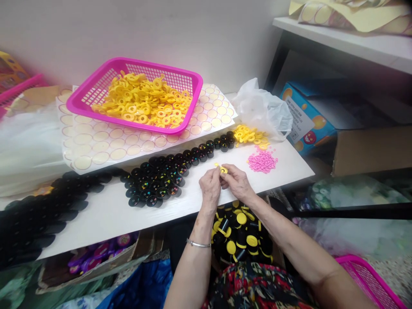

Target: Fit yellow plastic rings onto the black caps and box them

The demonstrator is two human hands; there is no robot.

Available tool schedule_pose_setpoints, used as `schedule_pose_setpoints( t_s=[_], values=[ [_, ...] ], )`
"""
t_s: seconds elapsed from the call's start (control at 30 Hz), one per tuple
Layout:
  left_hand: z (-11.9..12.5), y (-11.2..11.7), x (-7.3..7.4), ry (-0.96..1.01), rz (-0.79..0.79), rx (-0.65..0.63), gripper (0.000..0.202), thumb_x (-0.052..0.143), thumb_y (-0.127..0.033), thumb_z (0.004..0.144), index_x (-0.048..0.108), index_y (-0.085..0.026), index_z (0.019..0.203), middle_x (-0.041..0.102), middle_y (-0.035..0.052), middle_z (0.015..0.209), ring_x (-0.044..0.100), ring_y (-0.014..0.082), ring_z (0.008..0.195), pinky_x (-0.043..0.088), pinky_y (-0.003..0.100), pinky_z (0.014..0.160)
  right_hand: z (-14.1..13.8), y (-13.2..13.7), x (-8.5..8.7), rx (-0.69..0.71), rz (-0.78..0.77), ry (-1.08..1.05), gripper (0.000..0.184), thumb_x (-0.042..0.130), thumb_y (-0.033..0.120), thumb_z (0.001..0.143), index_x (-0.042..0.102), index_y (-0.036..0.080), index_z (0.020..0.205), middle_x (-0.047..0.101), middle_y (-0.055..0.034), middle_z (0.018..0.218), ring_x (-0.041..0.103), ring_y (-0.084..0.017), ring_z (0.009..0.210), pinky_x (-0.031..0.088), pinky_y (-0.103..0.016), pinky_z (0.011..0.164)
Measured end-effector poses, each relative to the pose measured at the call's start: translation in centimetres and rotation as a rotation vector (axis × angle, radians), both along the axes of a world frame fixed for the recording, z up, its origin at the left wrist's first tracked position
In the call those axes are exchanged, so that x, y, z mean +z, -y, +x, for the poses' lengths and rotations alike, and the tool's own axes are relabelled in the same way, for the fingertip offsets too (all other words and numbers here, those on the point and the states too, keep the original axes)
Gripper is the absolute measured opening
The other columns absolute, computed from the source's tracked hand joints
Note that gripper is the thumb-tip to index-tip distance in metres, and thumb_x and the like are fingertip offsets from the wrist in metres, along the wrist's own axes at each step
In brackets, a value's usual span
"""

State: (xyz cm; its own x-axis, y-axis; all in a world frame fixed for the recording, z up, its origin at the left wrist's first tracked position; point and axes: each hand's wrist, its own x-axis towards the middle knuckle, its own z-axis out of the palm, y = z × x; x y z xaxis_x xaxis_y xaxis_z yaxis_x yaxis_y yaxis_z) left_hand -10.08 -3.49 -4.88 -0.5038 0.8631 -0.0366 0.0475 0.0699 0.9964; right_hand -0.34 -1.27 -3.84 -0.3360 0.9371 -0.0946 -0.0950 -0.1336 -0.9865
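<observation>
Both my hands meet above the front part of the white table (189,201). Between the fingertips of my right hand (236,182) and my left hand (210,186) is a small yellow ring-shaped piece (223,170) with a dark centre. The fingers of both hands are closed on it. To the left stand several black cups (156,184) with colourful bits inside. On the right lies a pile of small pink rings (262,162), and behind it a heap of yellow ring pieces (251,135).
A pink basket (135,124) of yellow pieces sits on sticker sheets (106,143) at the back. A white plastic bag (260,105) and a blue box (298,113) are at right. Below the table edge are black pieces with yellow caps (241,219) and a carton of purple items (99,255).
</observation>
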Motion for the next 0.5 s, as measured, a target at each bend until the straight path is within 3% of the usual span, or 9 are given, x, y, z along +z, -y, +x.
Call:
schedule_pose_setpoints(
  t_s=[0.17, 0.5],
  values=[
    [0.0, 0.0, 0.0, -0.013, 0.060, -0.028, 0.029, 0.054, -0.040, 0.078, 0.068, -0.015, 0.078, 0.067, 0.0048, 0.080, 0.059, 0.0139, 0.075, 0.045, 0.022, 0.068, -0.5, -0.3, 0.5, -0.018, -0.226, -0.117, 0.041, 0.063, 0.044, 0.070, 0.058, 0.015, 0.098, 0.058, 0.0022, 0.064, 0.058, -0.009, 0.049, 0.054, -0.024, 0.049],
    [0.3, -0.2, 0.9, 0.171, 0.005, -0.011, 0.028, 0.061, -0.039, 0.071, 0.068, -0.012, 0.075, 0.066, 0.0051, 0.080, 0.059, 0.0123, 0.070, 0.045, 0.020, 0.060, -1.3, -0.8, 1.0, -0.087, -0.351, -0.109, 0.022, 0.054, 0.033, 0.075, 0.058, 0.013, 0.084, 0.057, 0.0012, 0.055, 0.056, -0.010, 0.040, 0.051, -0.022, 0.039]
  ],
)
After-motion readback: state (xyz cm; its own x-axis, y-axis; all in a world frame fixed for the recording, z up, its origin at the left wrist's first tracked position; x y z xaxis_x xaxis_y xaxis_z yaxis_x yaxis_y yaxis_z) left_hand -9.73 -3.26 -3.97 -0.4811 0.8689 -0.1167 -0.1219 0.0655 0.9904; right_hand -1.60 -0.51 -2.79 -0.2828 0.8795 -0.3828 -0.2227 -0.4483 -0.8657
